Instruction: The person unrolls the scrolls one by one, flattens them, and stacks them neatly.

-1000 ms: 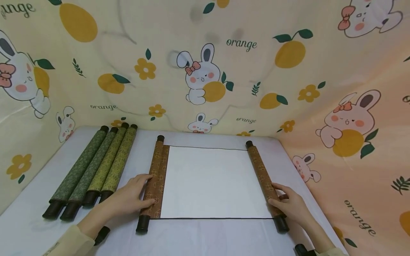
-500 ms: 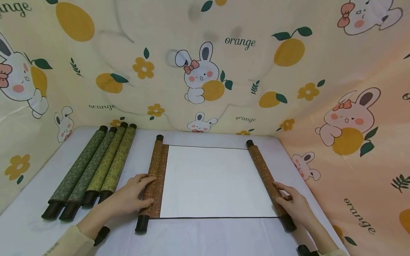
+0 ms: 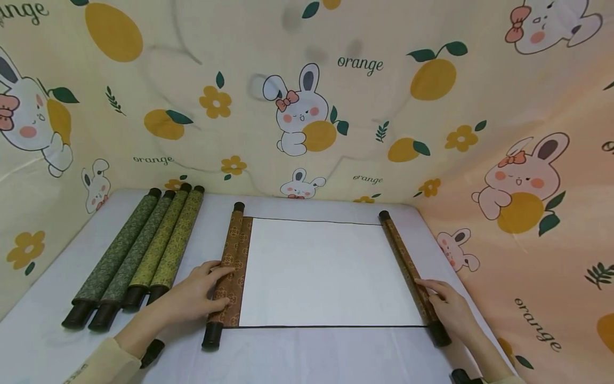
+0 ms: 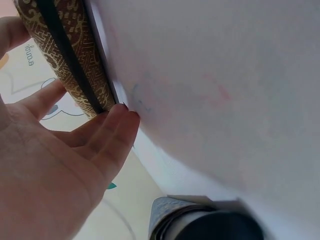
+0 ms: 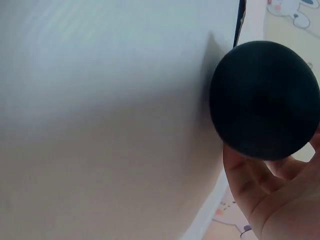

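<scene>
A brown brocade hanging scroll lies partly unrolled on the table, its blank white sheet (image 3: 316, 272) flat between two rollers with black end knobs. My left hand (image 3: 192, 290) holds the left roller (image 3: 234, 229), thumb near its lower end and fingers reaching over it. In the left wrist view, the gold-patterned roll (image 4: 75, 45) with a dark band rests against the fingers of the left hand (image 4: 60, 155). My right hand (image 3: 451, 309) grips the lower part of the right roller (image 3: 400, 245). A black end knob (image 5: 265, 100) hides part of that right hand (image 5: 280, 200) in the right wrist view.
Two dark green rolled scrolls (image 3: 117, 248) and two yellow-green ones (image 3: 178, 240) lie side by side on the left of the white tabletop (image 3: 326, 357). A cloth backdrop (image 3: 307, 32) with rabbits and oranges rises behind and along both sides.
The right hand has moved right with the right roller, turning it, so more white sheet lies exposed. The left hand's fingers have shifted slightly further over the left roller, which stays in place.
</scene>
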A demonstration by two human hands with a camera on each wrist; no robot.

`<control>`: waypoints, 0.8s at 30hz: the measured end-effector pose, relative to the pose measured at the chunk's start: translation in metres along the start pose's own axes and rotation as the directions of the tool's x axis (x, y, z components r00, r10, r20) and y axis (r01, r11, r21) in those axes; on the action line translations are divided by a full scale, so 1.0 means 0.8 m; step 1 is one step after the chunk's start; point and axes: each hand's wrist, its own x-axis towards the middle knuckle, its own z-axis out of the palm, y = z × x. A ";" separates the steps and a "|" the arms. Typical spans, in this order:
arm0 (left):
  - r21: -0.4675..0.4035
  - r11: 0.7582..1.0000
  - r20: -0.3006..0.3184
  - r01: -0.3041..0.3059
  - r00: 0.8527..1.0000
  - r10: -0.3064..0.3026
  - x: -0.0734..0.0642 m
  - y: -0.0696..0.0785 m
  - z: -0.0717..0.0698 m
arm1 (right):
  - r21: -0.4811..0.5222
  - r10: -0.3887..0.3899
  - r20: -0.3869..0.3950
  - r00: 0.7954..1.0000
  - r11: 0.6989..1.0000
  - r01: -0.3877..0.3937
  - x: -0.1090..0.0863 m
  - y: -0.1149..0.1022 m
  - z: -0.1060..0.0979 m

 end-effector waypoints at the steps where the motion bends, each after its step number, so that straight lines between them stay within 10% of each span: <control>1: 0.002 1.000 0.000 0.001 1.000 -0.001 0.000 0.000 0.000 | -0.002 0.009 0.003 1.000 1.000 -0.009 0.000 0.002 -0.001; 24: 0.007 1.000 0.005 0.018 1.000 -0.018 0.002 0.001 0.001 | -0.067 0.016 0.016 1.000 0.998 -0.015 0.001 0.038 -0.017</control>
